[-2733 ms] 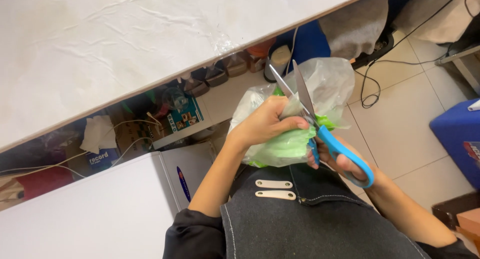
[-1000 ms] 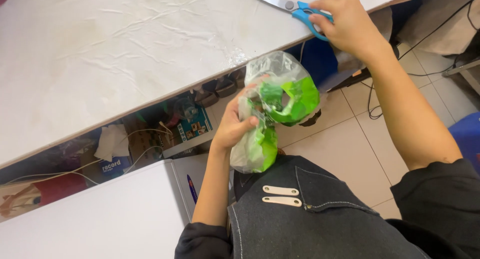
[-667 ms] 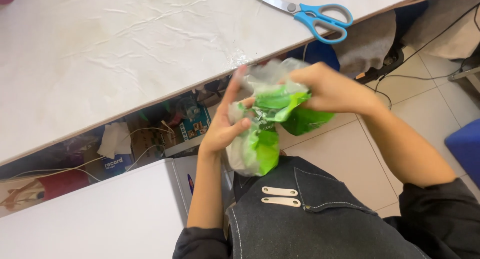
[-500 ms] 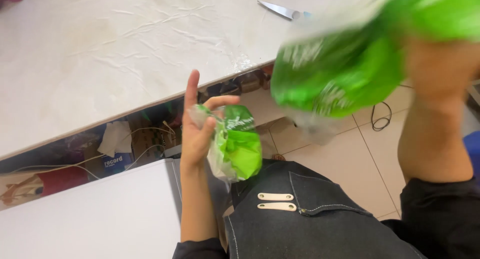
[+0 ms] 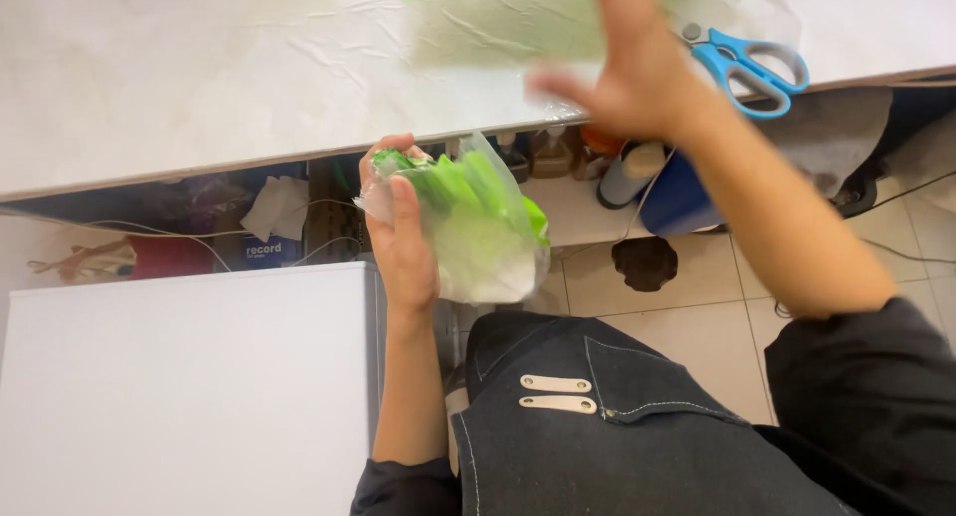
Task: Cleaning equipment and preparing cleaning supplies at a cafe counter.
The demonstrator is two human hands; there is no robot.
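Note:
My left hand [image 5: 403, 242] grips a clear plastic bag with green contents [image 5: 483, 227], held just below the edge of the white counter [image 5: 199, 78]. My right hand [image 5: 622, 78] is blurred by motion and reaches over the counter, with its fingers against a second green and clear bag [image 5: 498, 18] that stretches along the top edge. Whether the fingers still grip that bag is not visible. Blue-handled scissors [image 5: 749, 60] lie on the counter just right of my right hand.
A white cabinet top [image 5: 179, 387] sits low at the left. Under the counter a shelf holds bottles [image 5: 627, 172], crumpled paper [image 5: 279, 207] and cables. A tiled floor [image 5: 697, 287] lies below, and my dark apron [image 5: 597, 426] fills the bottom.
The scissors were laid on the counter. The bag was pulled apart into two parts: my right hand carried one up over the counter, while my left hand kept the other low.

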